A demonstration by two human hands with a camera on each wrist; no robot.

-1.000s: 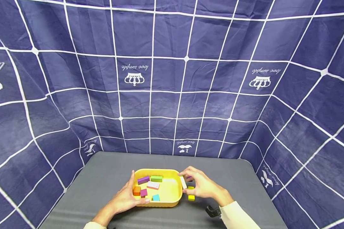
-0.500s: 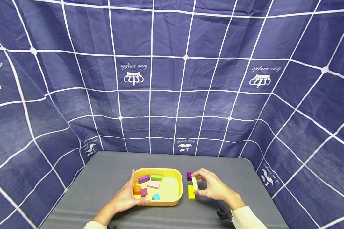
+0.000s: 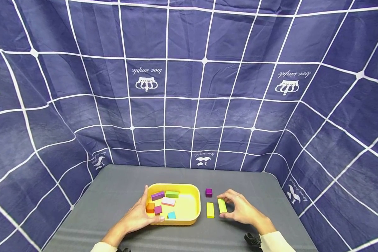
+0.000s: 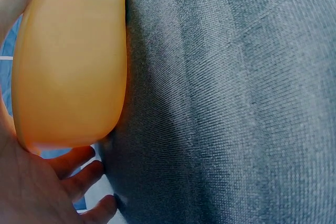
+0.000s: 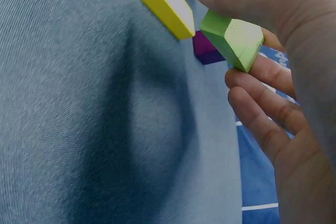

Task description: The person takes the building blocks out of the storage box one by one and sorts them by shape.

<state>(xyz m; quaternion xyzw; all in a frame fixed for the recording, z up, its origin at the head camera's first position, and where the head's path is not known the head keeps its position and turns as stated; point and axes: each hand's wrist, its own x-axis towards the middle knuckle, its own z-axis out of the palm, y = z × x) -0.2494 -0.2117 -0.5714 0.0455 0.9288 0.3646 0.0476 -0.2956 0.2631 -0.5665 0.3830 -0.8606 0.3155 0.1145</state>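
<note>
A yellow tray (image 3: pixel 189 206) stands on the grey table, and my left hand (image 3: pixel 136 215) holds its left end, thumb at the near rim and fingers around the far side. In the left wrist view the tray's outer wall (image 4: pixel 73 72) fills the palm's front. My right hand (image 3: pixel 243 210) pinches a light green block (image 5: pixel 233 40) between thumb and fingers, to the right of a yellow block (image 3: pixel 210 210). Behind that yellow block lies a dark purple block (image 3: pixel 209 193). Whether the green block touches the table I cannot tell.
Inside the tray lie several blocks, among them a violet one (image 3: pixel 158 195), a green one (image 3: pixel 172 194), a pink-and-white one (image 3: pixel 168 201), an orange one (image 3: pixel 150 208) and a blue one (image 3: pixel 171 215). A dark blue checked cloth (image 3: pixel 189 115) hangs behind and beside the table.
My right hand has carried the light green block rightward, from the tray's right rim, past the yellow block. The yellow and purple blocks now show fully. The left hand has stayed on the tray.
</note>
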